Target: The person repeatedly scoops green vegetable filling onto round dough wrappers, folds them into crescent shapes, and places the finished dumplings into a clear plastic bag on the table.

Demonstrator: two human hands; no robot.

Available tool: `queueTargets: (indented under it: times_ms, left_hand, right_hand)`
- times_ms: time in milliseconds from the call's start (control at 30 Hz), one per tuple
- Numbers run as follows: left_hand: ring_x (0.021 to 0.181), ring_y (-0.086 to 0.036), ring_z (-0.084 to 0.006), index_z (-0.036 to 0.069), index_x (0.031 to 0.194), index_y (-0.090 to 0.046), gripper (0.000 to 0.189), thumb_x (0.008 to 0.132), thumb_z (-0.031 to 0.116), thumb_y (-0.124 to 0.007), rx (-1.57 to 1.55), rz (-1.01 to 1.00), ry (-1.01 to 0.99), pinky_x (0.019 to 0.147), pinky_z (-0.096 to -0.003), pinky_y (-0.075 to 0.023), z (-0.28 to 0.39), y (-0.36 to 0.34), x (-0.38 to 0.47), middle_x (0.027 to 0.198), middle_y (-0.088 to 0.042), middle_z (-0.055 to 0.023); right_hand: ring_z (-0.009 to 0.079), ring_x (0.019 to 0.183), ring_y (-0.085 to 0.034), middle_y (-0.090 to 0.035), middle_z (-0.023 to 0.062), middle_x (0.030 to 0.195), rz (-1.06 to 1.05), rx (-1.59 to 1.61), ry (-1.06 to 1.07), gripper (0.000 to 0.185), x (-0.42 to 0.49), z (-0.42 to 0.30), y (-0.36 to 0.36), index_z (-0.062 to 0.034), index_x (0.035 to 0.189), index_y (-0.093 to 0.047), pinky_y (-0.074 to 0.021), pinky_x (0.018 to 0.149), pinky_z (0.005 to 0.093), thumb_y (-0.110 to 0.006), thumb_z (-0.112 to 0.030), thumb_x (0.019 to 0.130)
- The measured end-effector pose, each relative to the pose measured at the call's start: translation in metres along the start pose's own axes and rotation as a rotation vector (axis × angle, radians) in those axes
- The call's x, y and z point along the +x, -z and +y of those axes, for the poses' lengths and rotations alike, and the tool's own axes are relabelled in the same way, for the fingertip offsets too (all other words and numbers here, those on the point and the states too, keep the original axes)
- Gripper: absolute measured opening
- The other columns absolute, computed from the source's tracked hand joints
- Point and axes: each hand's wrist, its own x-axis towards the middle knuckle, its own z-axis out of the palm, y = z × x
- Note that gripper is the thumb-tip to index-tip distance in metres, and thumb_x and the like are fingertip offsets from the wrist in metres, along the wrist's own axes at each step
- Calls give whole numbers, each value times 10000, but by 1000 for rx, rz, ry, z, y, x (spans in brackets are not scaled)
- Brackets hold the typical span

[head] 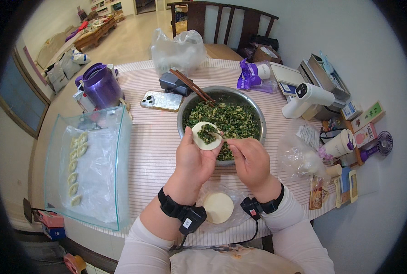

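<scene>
My left hand holds a round dumpling wrapper on its fingers, with chopped green filling on the wrapper. My right hand grips a thin metal utensil, its tip in that filling. Both hands are over the near rim of a steel bowl of chopped green filling, where wooden chopsticks lean on the far left rim. Below my wrists, round wrappers lie on a plastic bag. At the left, folded dumplings line the plastic-covered floor of a glass tray.
A smartphone, a black adapter and a purple jug stand or lie beyond the tray and left of the bowl. A plastic bag is at the far edge. A white device, a cup and boxes crowd the right side.
</scene>
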Motion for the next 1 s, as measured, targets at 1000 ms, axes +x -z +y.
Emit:
queueTargets:
  times_ms: [1000]
  left_hand:
    - [1210, -536, -394, -63, 1346, -395, 629, 1054, 475, -252, -51, -20, -54, 1027, -465, -467, 47, 34, -29, 1300, -530, -242]
  right_hand:
    - [397, 795, -623, -665, 196, 871, -70, -223, -382, 159, -8, 37, 18, 4, 939, -649, -505, 729, 467, -566, -132, 939]
